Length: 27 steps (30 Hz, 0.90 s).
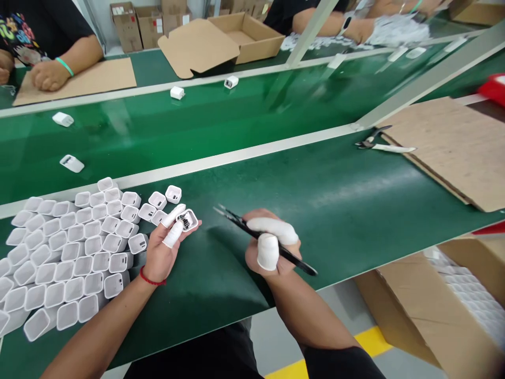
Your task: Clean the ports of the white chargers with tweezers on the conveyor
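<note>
White charger shell (188,220) pinched in left hand (165,247) grip, right hand (270,247) grip clamping black tweezers (264,239)

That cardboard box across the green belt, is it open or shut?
Open: the cardboard box has its flap folded out flat, and its bare inside shows.

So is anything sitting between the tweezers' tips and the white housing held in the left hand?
Nothing visible. The tweezers in the right hand point toward the white housing held in the left hand, and only bare green mat lies between them. The pile of housings sits further left, outside that gap.
</note>
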Tool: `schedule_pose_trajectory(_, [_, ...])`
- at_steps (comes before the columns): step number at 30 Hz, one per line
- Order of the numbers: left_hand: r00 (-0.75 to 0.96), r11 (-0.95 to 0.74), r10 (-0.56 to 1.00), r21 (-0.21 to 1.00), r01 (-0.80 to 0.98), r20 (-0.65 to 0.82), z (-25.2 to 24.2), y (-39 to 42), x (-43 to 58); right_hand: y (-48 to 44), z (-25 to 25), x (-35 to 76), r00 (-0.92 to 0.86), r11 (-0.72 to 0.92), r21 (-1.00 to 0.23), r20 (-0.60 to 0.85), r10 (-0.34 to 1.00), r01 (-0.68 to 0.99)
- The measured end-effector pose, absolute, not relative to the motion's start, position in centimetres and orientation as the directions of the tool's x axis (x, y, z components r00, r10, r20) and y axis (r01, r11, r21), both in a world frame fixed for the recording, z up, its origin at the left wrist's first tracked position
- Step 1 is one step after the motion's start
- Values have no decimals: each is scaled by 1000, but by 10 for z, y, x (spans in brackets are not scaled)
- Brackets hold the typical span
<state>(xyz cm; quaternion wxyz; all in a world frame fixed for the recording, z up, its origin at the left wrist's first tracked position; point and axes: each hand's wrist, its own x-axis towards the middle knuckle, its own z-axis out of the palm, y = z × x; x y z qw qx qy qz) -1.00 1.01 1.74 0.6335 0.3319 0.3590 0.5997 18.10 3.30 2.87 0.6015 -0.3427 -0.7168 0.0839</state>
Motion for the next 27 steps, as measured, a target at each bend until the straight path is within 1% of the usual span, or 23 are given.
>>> schedule_pose_trajectory(1, [61, 85, 996, 829, -552, -62, 20, 10, -10, 36, 29, 181, -22, 750, -527, 813, 582, 400])
schedule_pose_trajectory(3, [123, 142, 988, 818, -557, -88, 23, 10, -10, 41, 30, 180, -43, 773, -509, 824, 564, 379])
schedule_pose_trajectory(5, [136, 187, 981, 846, -500, -136, 24, 9, -9, 44, 30, 177, -167, 780, -508, 788, 592, 366])
schedule_pose_trajectory(7, [93, 198, 980, 888, -416, -176, 22, 7, -8, 44, 29, 174, -332, 782, -516, 712, 619, 350])
schedule_pose_trajectory(9, [37, 187, 982, 925, -331, -185, 21, 6, -7, 44, 26, 171, -474, 766, -537, 604, 641, 352])
schedule_pose_trajectory(11, [9, 156, 987, 943, -294, -161, 21, 4, -8, 43, 23, 168, -512, 713, -611, 514, 688, 344])
schedule_pose_trajectory(13, [34, 153, 988, 943, -296, -150, 26, 2, -8, 43, 21, 165, -451, 567, -774, 415, 790, 282])
schedule_pose_trajectory(15, [80, 190, 982, 934, -303, -174, 34, 0, -9, 44, 21, 163, -387, 297, -944, 223, 895, 144])
schedule_pose_trajectory(16, [100, 218, 975, 927, -304, -196, 38, 0, -9, 44, 23, 162, -377, 138, -988, 102, 921, 70])
schedule_pose_trajectory(17, [110, 243, 969, 919, -309, -219, 42, 0, -8, 44, 24, 161, -382, -8, -1000, -10, 924, 6])
schedule_pose_trajectory(18, [110, 261, 965, 910, -323, -238, 45, 0, -8, 44, 26, 160, -399, -125, -991, -100, 911, -37])
schedule_pose_trajectory(19, [108, 276, 961, 898, -343, -254, 47, 1, -8, 44, 27, 158, -420, -208, -976, -163, 893, -63])
schedule_pose_trajectory(20, [105, 289, 957, 885, -365, -269, 48, 1, -8, 44, 29, 157, -436, -262, -962, -204, 876, -76])
schedule_pose_trajectory(22, [104, 308, 951, 864, -399, -291, 47, 3, -7, 43, 30, 155, -452, -309, -948, -242, 859, -81])
schedule_pose_trajectory(27, [96, 328, 943, 845, -423, -318, 42, 4, -6, 42, 31, 153, -445, -328, -942, -263, 856, -75])
